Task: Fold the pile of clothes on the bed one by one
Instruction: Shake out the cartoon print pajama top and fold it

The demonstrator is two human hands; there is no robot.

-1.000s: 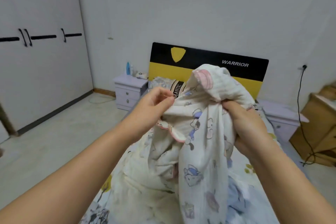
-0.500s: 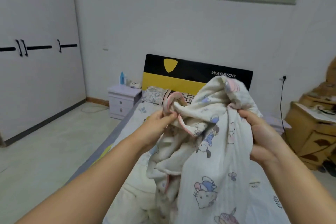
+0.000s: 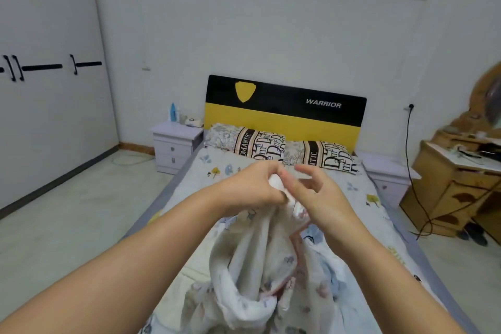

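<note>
Head view: left hand (image 3: 250,188) pinches the white printed garment (image 3: 260,260) above the bed (image 3: 360,198); right hand (image 3: 322,198) touches it, fingers loosely spread.

Bed (image 3: 189,182) with flower-printed sheet, centre of frame; two lettered pillows (image 3: 260,142) side by side at its head, upper centre; crumpled pale clothes (image 3: 252,279) heaped at lower centre.
</note>
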